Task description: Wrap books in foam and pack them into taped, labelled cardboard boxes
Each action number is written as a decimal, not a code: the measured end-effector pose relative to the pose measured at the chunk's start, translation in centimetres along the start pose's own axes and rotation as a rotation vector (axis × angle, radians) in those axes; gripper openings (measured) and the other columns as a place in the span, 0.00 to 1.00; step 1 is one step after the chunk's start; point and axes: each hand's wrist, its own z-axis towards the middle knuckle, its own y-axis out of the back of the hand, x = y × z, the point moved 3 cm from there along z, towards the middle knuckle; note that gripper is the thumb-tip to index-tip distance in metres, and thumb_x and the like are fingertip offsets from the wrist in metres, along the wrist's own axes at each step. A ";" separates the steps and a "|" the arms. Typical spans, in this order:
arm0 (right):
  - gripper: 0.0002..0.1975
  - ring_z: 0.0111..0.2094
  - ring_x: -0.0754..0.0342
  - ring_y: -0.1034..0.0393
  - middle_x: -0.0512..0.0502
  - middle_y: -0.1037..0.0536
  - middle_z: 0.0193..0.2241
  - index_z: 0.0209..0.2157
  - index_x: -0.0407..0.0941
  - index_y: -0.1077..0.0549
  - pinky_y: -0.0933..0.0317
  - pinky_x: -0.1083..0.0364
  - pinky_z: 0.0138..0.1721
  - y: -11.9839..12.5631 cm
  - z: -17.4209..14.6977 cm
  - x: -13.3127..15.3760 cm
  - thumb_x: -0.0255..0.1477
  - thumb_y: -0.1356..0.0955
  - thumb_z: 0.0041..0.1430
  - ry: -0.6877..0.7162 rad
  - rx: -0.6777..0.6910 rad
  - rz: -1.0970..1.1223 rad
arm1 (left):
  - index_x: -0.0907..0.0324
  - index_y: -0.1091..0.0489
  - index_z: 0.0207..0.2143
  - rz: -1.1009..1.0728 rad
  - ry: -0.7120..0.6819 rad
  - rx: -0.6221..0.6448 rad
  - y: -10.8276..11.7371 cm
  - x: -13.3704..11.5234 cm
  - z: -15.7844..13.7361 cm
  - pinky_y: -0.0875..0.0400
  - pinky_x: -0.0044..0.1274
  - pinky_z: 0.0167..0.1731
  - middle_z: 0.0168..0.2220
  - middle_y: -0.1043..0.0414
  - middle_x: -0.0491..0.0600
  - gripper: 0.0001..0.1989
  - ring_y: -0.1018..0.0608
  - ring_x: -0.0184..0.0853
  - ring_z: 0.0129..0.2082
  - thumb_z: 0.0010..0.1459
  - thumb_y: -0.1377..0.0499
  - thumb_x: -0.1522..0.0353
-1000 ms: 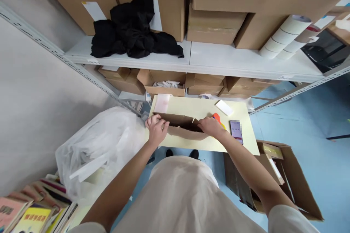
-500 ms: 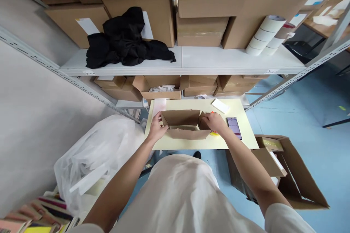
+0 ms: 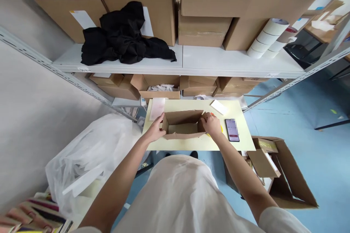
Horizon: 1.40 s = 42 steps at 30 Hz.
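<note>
A small brown cardboard box (image 3: 183, 117) stands on the pale yellow tabletop with its top open and its bare bottom showing. My left hand (image 3: 155, 130) holds the box at its left end, thumb and fingers on the wall. At the right end my right hand (image 3: 212, 125) is closed on the edge of the box, its fingertips partly inside. Something yellow and orange lies behind my right hand, mostly hidden. To the right lies a phone (image 3: 232, 130) with its screen lit.
The small table (image 3: 243, 116) also bears a white block (image 3: 218, 107) and a pinkish sheet (image 3: 157, 108). Behind it rises a shelf (image 3: 207, 58) with cartons, black cloth (image 3: 123, 36) and tape rolls (image 3: 264, 40). A large carton (image 3: 298, 174) stands at right, plastic sheeting (image 3: 90, 153) at left.
The box has come down flat, so more of its bottom shows. My left hand has shifted slightly down at its end, and my right hand has moved slightly left and down.
</note>
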 end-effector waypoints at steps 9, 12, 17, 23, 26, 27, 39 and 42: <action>0.25 0.56 0.40 0.42 0.38 0.34 0.56 0.50 0.45 0.31 0.56 0.38 0.59 0.4 -0.5 1.4 0.45 0.34 0.55 0.717 -0.009 0.048 | 0.56 0.59 0.66 0.003 -0.037 -0.053 -0.2 0.8 0.0 0.27 0.22 0.41 0.66 0.57 0.57 0.45 0.43 0.47 0.62 0.46 0.44 0.75; 0.44 0.63 0.36 0.55 0.36 0.48 0.64 0.61 0.43 0.42 0.59 0.34 0.59 0.4 -0.1 1.4 0.54 0.34 0.49 0.731 0.115 0.017 | 0.54 0.60 0.66 0.007 -0.044 -0.047 -0.2 0.9 -0.1 0.28 0.21 0.42 0.66 0.58 0.55 0.46 0.44 0.46 0.63 0.46 0.44 0.75; 0.51 0.65 0.34 0.63 0.37 0.59 0.67 0.63 0.42 0.46 0.60 0.34 0.60 0.4 0.2 1.7 0.60 0.37 0.45 0.726 0.227 -0.043 | 0.57 0.61 0.66 -0.020 0.001 -0.039 -0.2 0.4 -0.1 0.29 0.23 0.44 0.67 0.57 0.57 0.46 0.43 0.44 0.63 0.47 0.43 0.74; 0.56 0.65 0.33 0.67 0.36 0.61 0.67 0.64 0.40 0.50 0.63 0.31 0.59 0.4 0.2 2.2 0.62 0.37 0.42 0.711 0.255 -0.108 | 0.58 0.56 0.64 -0.103 -0.003 -0.091 -0.4 0.5 -0.4 0.30 0.31 0.47 0.63 0.49 0.62 0.42 0.41 0.45 0.62 0.48 0.40 0.70; 0.58 0.65 0.32 0.68 0.35 0.61 0.67 0.65 0.40 0.52 0.64 0.31 0.59 0.3 0.3 2.3 0.62 0.37 0.40 0.706 0.251 -0.129 | 0.56 0.47 0.57 -0.156 0.002 -0.136 -0.5 1.1 -0.5 0.31 0.37 0.49 0.61 0.45 0.61 0.35 0.41 0.46 0.62 0.47 0.36 0.66; 0.58 0.65 0.32 0.68 0.35 0.62 0.67 0.65 0.40 0.52 0.64 0.30 0.59 0.2 0.3 2.4 0.62 0.36 0.39 0.706 0.248 -0.135 | 0.56 0.45 0.55 -0.170 0.012 -0.129 -0.5 1.3 -0.5 0.32 0.38 0.50 0.61 0.44 0.61 0.34 0.41 0.47 0.62 0.47 0.35 0.65; 0.60 0.64 0.28 0.70 0.29 0.61 0.66 0.64 0.40 0.51 0.61 0.30 0.57 -0.8 -0.2 3.6 0.60 0.32 0.36 0.735 0.190 -0.056 | 0.56 0.47 0.63 0.161 -0.062 0.156 -0.4 0.0 -0.4 0.50 0.38 0.62 0.67 0.59 0.54 0.36 0.50 0.44 0.65 0.54 0.41 0.56; 0.54 0.65 0.29 0.70 0.32 0.61 0.66 0.64 0.42 0.50 0.60 0.30 0.57 -0.9 -0.2 3.4 0.58 0.33 0.41 0.755 0.199 0.023 | 0.56 0.46 0.63 0.328 -0.082 0.229 -0.3 -0.1 -0.3 0.56 0.37 0.63 0.67 0.59 0.52 0.32 0.53 0.43 0.66 0.59 0.47 0.56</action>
